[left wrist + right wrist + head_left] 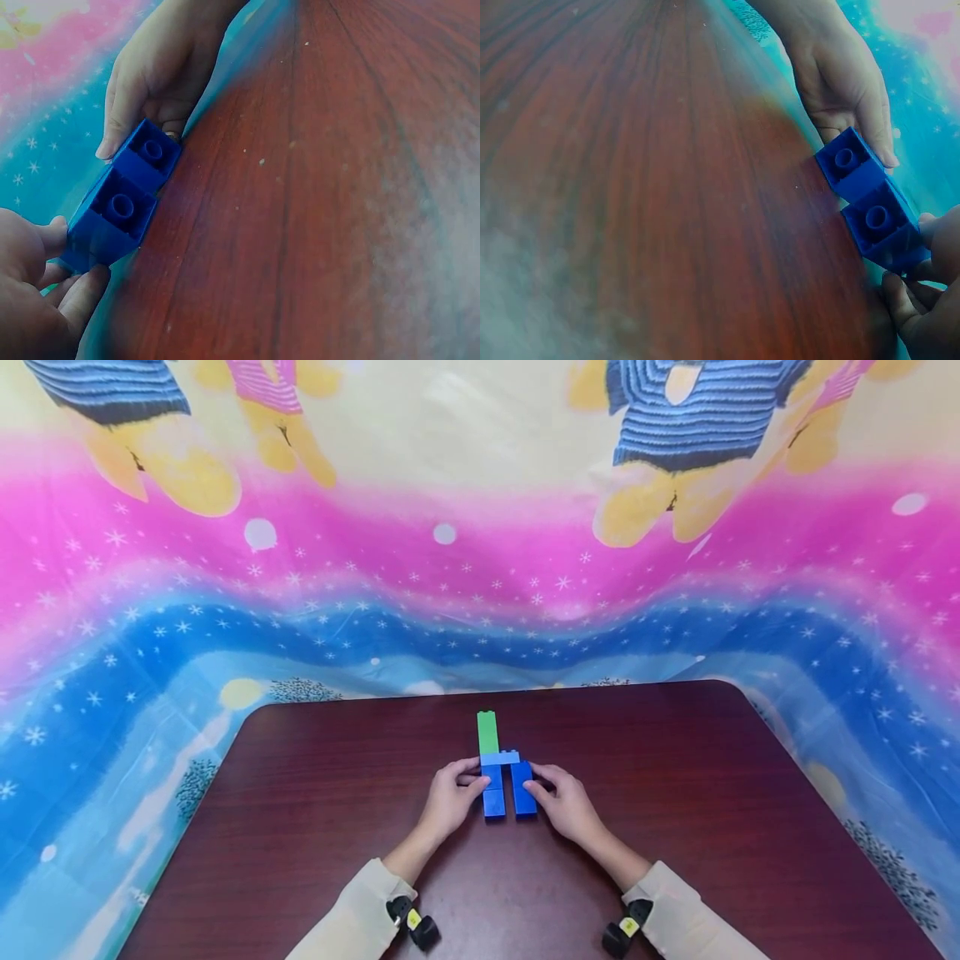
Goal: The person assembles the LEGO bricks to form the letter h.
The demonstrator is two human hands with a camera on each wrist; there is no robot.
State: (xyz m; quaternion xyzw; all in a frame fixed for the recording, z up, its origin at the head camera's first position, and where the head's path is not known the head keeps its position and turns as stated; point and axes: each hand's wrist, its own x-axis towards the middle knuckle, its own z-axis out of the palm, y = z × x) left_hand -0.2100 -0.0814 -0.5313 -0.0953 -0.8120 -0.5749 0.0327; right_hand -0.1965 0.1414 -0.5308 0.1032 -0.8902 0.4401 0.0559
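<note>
In the head view, a flat toy-brick build lies mid-table. A tall green brick (487, 732) rises from a light blue brick (498, 758), with a column of blue bricks (492, 793) below its left part. My left hand (448, 800) pinches this column from the left, thumb on its face. Beside it, my right hand (567, 806) grips a separate-looking blue column (523, 789), slightly tilted, its upper end close under the light blue brick. A narrow gap runs between both columns. Hollow undersides with round tubes show on the blue bricks (120, 206) in both wrist views.
The dark red-brown wooden table (330, 777) has rounded far corners. Behind and around it hangs a colourful patterned cloth (450, 568). A small black camera is strapped to the left wrist (414, 922) and another to the right wrist (627, 929).
</note>
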